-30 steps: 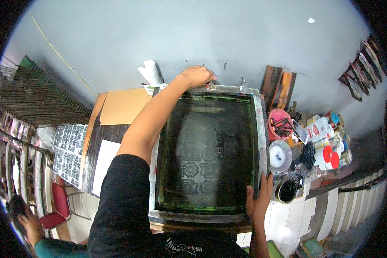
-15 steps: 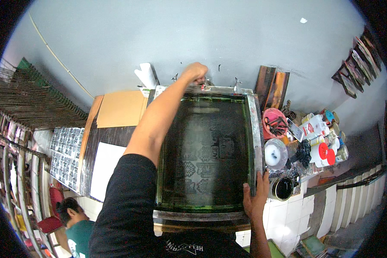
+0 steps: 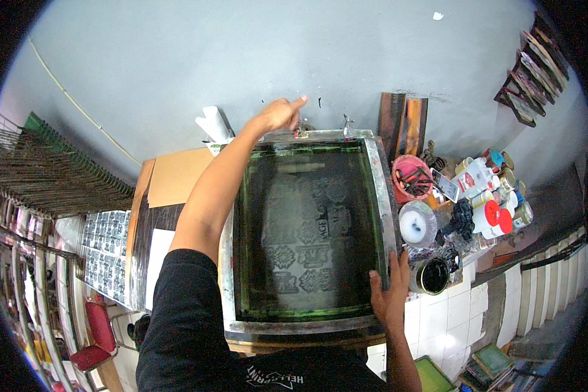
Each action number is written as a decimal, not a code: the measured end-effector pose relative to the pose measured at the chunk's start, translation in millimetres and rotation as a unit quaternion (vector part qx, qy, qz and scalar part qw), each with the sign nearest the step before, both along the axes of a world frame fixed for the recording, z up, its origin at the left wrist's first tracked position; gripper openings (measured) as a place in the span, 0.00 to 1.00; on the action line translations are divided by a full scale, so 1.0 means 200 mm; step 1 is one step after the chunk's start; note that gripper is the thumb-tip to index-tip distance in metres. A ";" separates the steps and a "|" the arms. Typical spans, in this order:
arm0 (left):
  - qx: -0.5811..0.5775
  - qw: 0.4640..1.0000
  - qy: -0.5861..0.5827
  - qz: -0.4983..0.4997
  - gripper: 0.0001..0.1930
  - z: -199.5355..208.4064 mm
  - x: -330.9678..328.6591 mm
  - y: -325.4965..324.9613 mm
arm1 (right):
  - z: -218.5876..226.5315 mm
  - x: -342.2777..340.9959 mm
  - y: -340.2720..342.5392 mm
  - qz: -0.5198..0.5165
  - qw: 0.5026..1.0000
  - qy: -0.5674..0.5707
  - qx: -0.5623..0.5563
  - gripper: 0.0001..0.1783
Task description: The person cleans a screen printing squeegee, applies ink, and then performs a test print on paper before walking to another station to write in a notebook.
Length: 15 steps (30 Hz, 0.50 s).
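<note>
A large screen-printing frame point(image 3: 377, 196) with a grey border lies in front of me, its dark mesh point(image 3: 294, 215) bearing faint printed motifs. At the far edge, my left hand point(image 3: 281, 115) is closed beside a small metal clamp point(image 3: 301, 133). One digit sticks out toward the wall, and the curled fingers hide what they grip. Another clamp with a wing-shaped screw point(image 3: 348, 124) stands to its right. My right hand point(image 3: 391, 291) rests on the frame's right border near the front, thumb and fingers apart.
Right of the frame stand a pink tub of tools point(image 3: 413, 178), a translucent bowl point(image 3: 417, 223), an open can of black ink point(image 3: 432, 276) and several bottles. Brown cardboard point(image 3: 176, 179) and white paper point(image 3: 159, 264) lie left. A red chair point(image 3: 100, 333) stands lower left.
My left hand has changed from a fist to a grip with one digit extended. My right hand stays by the frame's right border. The view has shifted, and the person lower left is mostly hidden.
</note>
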<state>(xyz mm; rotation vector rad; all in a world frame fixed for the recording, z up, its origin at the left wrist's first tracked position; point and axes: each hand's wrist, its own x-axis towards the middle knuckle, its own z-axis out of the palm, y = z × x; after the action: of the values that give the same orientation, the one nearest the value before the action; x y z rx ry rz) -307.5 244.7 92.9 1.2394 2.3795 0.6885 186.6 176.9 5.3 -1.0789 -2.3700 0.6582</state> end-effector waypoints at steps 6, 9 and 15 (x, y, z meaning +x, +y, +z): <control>0.065 0.997 0.000 0.032 0.44 -0.04 -0.02 0.02 | 0.00 0.00 0.00 0.007 1.000 0.001 0.008 0.32; 0.090 0.996 -0.018 0.018 0.43 -0.03 -0.05 0.00 | 0.00 0.01 0.00 0.006 1.000 0.002 0.013 0.32; 0.082 0.996 0.011 0.022 0.41 0.00 0.03 -0.02 | -0.02 0.01 0.01 0.001 1.000 0.014 -0.001 0.33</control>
<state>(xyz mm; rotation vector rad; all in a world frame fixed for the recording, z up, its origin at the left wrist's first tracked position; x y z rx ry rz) -301.8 241.6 92.8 1.2701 2.4151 0.9044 189.5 179.1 0.8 -1.0617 -2.3474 0.6729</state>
